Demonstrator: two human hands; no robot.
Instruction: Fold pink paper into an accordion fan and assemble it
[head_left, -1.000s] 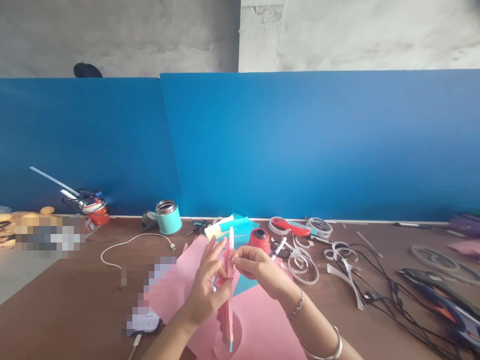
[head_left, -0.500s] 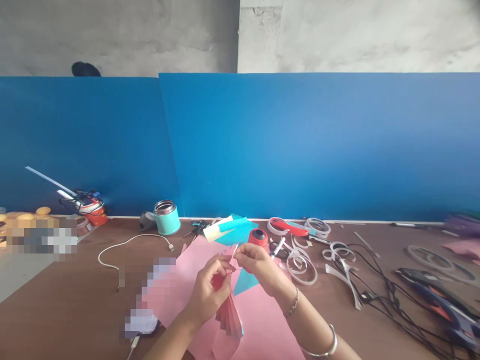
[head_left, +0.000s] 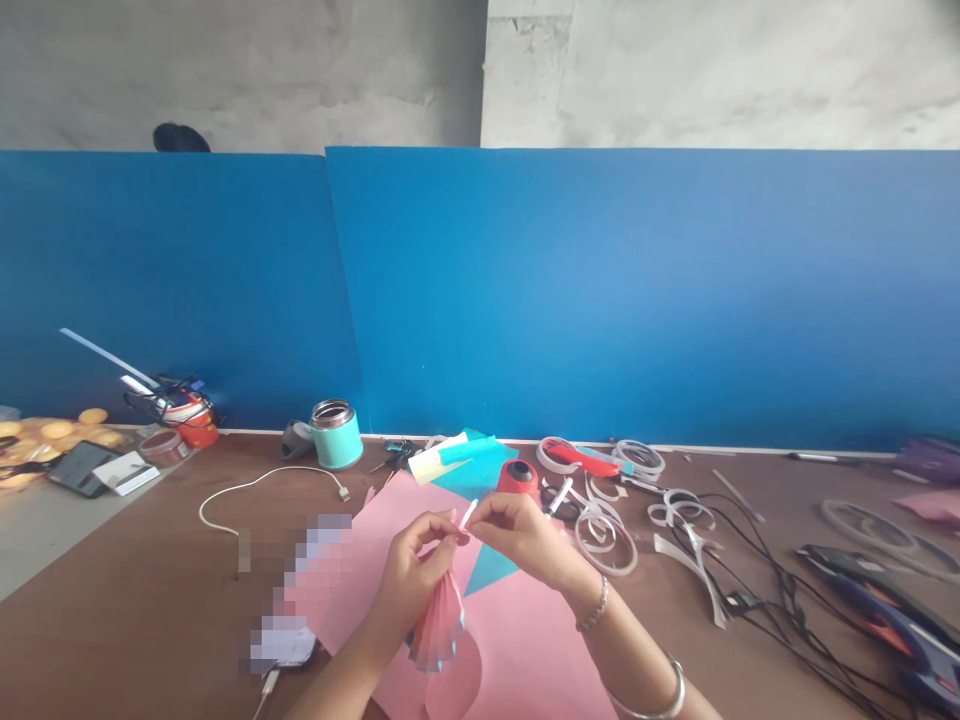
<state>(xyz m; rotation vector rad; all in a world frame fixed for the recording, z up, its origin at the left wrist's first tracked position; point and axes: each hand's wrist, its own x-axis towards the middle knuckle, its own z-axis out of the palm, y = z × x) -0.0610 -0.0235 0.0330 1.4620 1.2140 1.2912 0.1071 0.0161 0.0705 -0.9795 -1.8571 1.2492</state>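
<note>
My left hand (head_left: 416, 570) is closed on the gathered top of a pleated pink paper fan (head_left: 437, 630), which hangs down with light blue showing along its lower edge. Beside it, my right hand (head_left: 521, 535) pinches close to that gathered end. A thin white strip (head_left: 469, 513) sticks up at its fingertips; its lower end is hidden. Both hands are over a pink paper sheet (head_left: 367, 535) on the brown table. A teal sheet (head_left: 491, 568) shows past my right fingers, and a cut pink piece with a curved edge (head_left: 457, 680) lies below the fan.
Behind the hands are a red rounded object (head_left: 517, 477), teal paper rolls (head_left: 457, 455) and white tape rings (head_left: 600, 535). A turquoise jar (head_left: 336, 435) and white cable (head_left: 262, 475) are left. Black cords (head_left: 780, 570) and a dark blue tool (head_left: 892, 620) lie right. A blue partition (head_left: 600, 290) borders the back.
The fan has turned in my left hand and its pleated end has swung left, its blue edge now showing more. The white strip stands out more clearly between my hands.
</note>
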